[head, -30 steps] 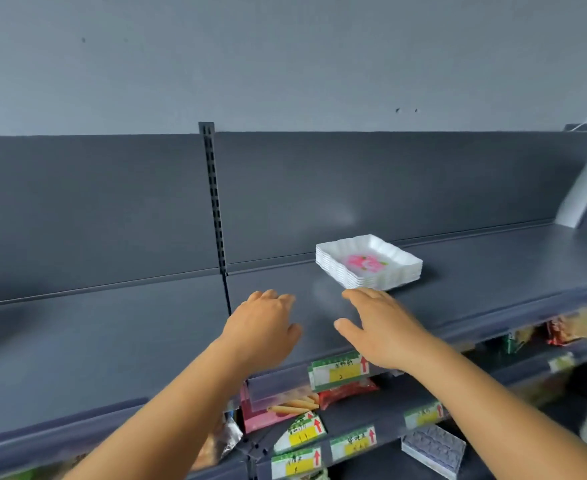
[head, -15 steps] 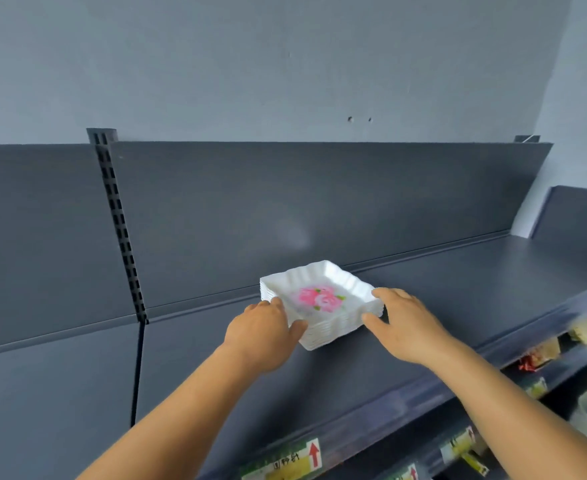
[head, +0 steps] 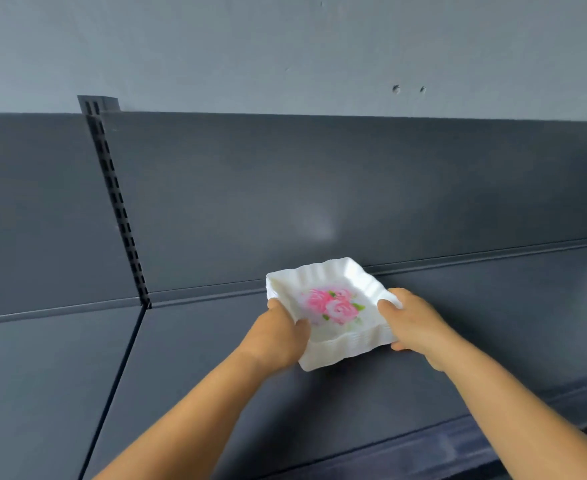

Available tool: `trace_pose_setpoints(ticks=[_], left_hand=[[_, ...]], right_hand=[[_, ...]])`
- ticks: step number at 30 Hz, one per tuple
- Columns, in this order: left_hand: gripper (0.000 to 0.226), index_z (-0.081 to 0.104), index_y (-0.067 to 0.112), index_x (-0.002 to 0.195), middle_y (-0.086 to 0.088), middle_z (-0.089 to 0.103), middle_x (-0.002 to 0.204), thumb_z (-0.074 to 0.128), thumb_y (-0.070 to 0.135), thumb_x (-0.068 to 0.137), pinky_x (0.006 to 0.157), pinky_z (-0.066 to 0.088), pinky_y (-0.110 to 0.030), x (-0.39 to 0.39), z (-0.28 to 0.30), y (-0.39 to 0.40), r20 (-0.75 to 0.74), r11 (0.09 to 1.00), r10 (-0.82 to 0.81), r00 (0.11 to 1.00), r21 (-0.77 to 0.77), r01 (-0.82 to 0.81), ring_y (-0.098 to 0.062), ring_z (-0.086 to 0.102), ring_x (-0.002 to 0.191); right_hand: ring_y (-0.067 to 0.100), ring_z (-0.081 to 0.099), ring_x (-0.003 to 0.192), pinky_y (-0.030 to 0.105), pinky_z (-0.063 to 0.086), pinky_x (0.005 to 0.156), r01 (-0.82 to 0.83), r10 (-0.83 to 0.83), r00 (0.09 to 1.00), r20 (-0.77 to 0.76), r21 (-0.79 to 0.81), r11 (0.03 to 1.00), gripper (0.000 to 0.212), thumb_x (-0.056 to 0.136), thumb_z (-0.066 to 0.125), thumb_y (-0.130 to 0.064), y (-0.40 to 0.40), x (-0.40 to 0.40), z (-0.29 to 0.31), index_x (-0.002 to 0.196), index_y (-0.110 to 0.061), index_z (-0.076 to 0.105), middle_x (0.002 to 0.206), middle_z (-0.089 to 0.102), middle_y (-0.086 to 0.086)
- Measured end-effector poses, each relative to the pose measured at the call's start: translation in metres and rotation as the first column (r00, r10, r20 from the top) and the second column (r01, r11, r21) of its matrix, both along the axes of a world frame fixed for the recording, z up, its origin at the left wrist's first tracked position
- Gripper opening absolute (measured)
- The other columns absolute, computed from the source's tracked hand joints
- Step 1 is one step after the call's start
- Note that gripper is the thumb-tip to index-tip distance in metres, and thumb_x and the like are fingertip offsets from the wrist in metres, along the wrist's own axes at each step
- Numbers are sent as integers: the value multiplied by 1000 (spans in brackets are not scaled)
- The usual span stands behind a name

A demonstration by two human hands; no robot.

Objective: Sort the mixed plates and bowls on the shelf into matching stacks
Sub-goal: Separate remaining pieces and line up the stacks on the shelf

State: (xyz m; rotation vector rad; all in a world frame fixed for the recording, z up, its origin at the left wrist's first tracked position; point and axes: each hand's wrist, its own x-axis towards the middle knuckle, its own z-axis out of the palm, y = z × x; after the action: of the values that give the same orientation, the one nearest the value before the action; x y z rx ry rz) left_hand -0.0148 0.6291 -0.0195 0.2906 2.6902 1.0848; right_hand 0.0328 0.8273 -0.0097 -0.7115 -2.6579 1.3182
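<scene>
Head view: the left hand [head: 278,336] and the right hand [head: 411,323] clasp opposite sides of the stack of white plates [head: 330,308], thumbs over its wavy rims. This stack sits on the dark shelf [head: 216,375], near the back panel [head: 319,188]. If they squeeze unevenly, I think the upper plates may slide off.

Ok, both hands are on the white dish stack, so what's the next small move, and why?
Probably lift the stack of white flowered dishes straight up off the shelf. The left hand and right hand grip opposite edges, thumbs over the rim, so it looks secured for carrying.
</scene>
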Motion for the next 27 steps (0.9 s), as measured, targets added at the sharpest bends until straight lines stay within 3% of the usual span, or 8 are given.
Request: trace_pose_setpoints(ticks=[5,7,14,17,22,27], left_hand=[[30,46,15,117,-5,66,102,37,22,90,70,55,-36,8,-6,3,18,979,138,990,152,-139,-27,66,86],[32,51,18,115,-4,67,101,37,24,86,77,58,-41,12,-6,-1,24,964,173,985,201,-175,-28,67,88],[29,56,22,109,-5,67,97,36,19,88,76,57,-44,35,-5,-39,1,910,323,946,275,-311,-31,66,88],[30,58,21,109,-1,64,90,37,17,89,75,57,-43,43,1,-66,-20,885,387,922,289,-365,-26,62,77],[32,59,22,107,-4,64,90,36,14,88,72,58,-48,59,11,-124,-35,845,472,881,302,-441,-27,61,76],[34,59,22,114,-7,67,99,36,15,90,76,58,-47,76,17,-200,-51,836,494,868,305,-457,-32,66,88]], right_hand=[[26,63,90,43,58,81,-50,45,998,-52,-96,994,35,93,31,-15,8,-4,-5,115,-24,57,100,62,-3],[25,63,89,43,59,80,-83,74,994,-80,-119,989,33,93,31,-14,8,-5,-5,111,-26,57,98,62,-5],[24,64,90,41,60,73,-244,216,958,-190,-140,960,30,93,34,-12,-23,-6,1,101,-27,59,96,65,-4],[22,64,88,39,60,72,-308,270,939,-214,-168,937,31,93,34,-12,-50,-6,2,103,-28,58,97,65,-5],[23,64,88,39,60,72,-378,331,915,-232,-202,904,33,94,34,-13,-108,-5,2,107,-29,59,100,64,-4],[23,64,89,40,60,72,-433,378,889,-257,-208,877,37,95,33,-12,-184,-1,5,117,-26,59,104,64,0]])
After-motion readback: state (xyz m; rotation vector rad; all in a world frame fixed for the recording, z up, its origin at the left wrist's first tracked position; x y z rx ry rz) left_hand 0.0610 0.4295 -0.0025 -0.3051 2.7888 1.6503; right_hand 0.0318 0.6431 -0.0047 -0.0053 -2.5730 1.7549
